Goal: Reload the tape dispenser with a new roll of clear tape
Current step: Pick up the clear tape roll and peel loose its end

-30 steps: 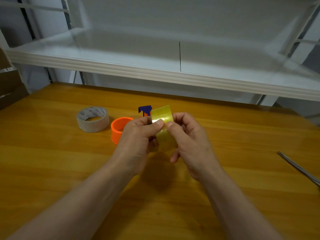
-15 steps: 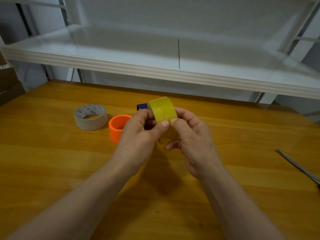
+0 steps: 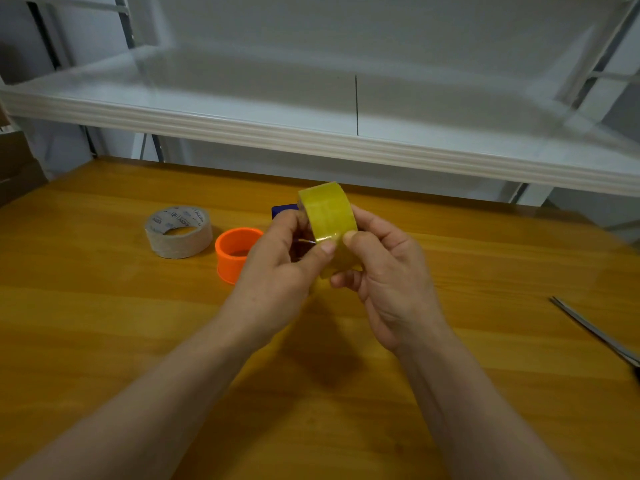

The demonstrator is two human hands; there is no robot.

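A yellowish clear tape roll is held upright above the middle of the wooden table. My left hand grips its left side, thumb tip on the outer band. My right hand grips the right side, its thumb beside the left thumb on the tape surface. An orange ring-shaped dispenser part stands on the table just left of my left hand. A small blue piece shows behind my left fingers, mostly hidden.
A used tape roll with a printed core lies to the left of the orange part. Scissors lie at the table's right edge. A white shelf overhangs the far side of the table.
The tape roll has risen a little and turned in my hands. Both thumbs have slid to a new spot on its outer band. The items on the table stayed put.
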